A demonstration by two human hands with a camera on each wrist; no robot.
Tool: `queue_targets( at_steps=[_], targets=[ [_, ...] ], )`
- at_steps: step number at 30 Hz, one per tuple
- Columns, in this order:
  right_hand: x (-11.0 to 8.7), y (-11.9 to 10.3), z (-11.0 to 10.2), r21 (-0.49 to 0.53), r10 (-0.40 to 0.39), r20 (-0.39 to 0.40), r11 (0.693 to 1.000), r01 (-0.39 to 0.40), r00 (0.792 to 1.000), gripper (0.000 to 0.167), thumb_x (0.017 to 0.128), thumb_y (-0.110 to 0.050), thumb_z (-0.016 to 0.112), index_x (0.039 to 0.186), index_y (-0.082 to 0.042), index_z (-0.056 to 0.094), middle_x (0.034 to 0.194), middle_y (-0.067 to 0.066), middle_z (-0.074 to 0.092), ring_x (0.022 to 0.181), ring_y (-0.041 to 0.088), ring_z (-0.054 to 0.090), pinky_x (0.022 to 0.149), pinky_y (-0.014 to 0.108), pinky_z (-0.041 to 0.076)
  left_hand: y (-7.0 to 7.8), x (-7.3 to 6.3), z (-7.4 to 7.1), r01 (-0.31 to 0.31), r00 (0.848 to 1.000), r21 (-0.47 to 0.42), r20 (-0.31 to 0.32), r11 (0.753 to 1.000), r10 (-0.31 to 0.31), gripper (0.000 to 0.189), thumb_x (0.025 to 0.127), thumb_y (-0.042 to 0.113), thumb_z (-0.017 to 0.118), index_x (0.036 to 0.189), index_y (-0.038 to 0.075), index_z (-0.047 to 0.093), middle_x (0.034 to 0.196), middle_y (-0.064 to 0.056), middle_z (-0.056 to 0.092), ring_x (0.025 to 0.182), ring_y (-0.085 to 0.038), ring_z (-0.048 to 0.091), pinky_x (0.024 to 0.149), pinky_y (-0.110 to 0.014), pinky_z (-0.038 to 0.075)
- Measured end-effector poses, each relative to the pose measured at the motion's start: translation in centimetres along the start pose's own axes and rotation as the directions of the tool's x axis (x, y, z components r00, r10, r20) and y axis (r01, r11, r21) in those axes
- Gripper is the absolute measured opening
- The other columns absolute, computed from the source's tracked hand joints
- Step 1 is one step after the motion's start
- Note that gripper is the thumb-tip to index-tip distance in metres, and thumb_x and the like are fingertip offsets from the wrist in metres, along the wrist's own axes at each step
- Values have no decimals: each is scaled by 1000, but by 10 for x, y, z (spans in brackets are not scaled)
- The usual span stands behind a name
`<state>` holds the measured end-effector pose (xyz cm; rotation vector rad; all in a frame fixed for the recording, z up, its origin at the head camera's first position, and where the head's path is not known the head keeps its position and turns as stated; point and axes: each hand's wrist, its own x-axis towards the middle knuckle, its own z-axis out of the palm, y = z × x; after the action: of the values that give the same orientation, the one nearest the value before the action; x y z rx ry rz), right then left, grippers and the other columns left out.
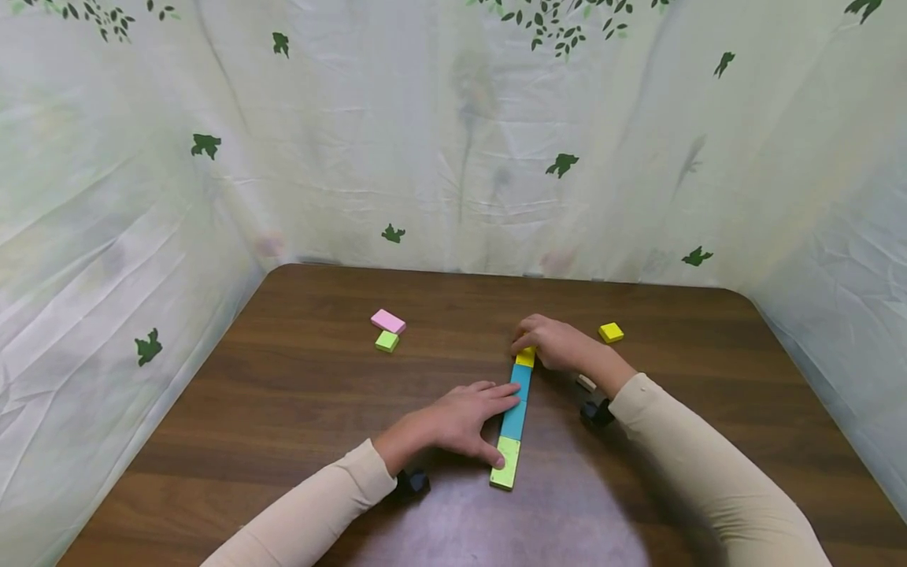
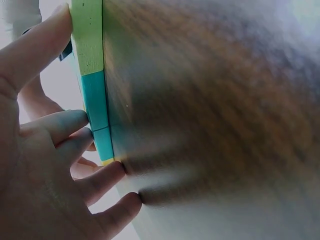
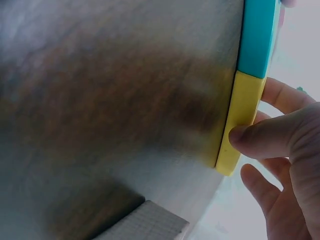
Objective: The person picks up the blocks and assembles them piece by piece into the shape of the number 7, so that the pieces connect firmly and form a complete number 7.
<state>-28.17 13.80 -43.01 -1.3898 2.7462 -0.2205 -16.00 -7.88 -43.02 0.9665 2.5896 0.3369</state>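
A straight row of flat blocks lies on the table: a light-green block (image 1: 505, 476) nearest me, two blue blocks (image 1: 513, 421) end to end, then a yellow block (image 3: 242, 102) at the far end. My left hand (image 1: 460, 417) is spread beside the row from the left. Its thumb touches the green block, and its index and middle fingertips touch the blue ones. At the far end my right hand (image 1: 556, 344) pinches the yellow block between thumb and fingers. In the right wrist view that block meets the blue block's end.
Left of the row, a pink block (image 1: 388, 320) and a small green block (image 1: 386, 341) lie close together. Another yellow block (image 1: 611, 332) lies to the right. A pale block (image 1: 586, 383) is partly hidden under my right forearm. A white leaf-patterned curtain (image 1: 425, 157) surrounds the table (image 1: 319, 394).
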Motion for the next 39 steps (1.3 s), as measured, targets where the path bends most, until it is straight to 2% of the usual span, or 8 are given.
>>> queue_targets(
  at_steps=[9,15,23,34,39],
  targets=[
    [0,0,-1,0,-2,-12,1000,2,1000,33,92,4,61,112,-16,77,117,8,67,113,26,58,102,42,51,0,-2,-2,0,1000,-2,2,1000,0,90,83,53,74,156,24,33,167,9,20,152,-30,27,118,-52,31],
    [0,0,-2,8,-6,-12,1000,6,1000,34,93,5,58,112,-16,77,118,9,67,114,27,58,102,43,51,0,-1,-2,5,1000,-3,7,1000,-5,91,82,55,73,157,26,30,167,10,20,152,-29,27,118,-52,30],
    [0,-2,-3,8,2,-12,1000,-2,1000,34,93,5,57,113,-15,77,119,9,67,114,27,58,103,43,51,0,0,-3,7,1000,36,-18,999,-6,95,80,56,75,157,23,30,165,9,25,149,-25,32,116,-49,35],
    [2,-3,0,-4,-4,-10,1000,4,1000,36,92,7,55,112,-15,77,118,9,68,113,27,59,102,43,51,-2,3,-4,7,1000,81,-10,997,-6,99,78,61,75,158,24,29,165,8,24,147,-21,31,113,-46,36],
    [2,-5,-1,-34,24,12,999,-24,1000,37,91,7,57,113,-17,77,120,9,67,115,27,60,101,43,52,-2,3,-4,9,1000,83,-2,996,-9,98,78,62,74,157,27,29,167,8,19,148,-21,30,114,-47,35]
  ],
)
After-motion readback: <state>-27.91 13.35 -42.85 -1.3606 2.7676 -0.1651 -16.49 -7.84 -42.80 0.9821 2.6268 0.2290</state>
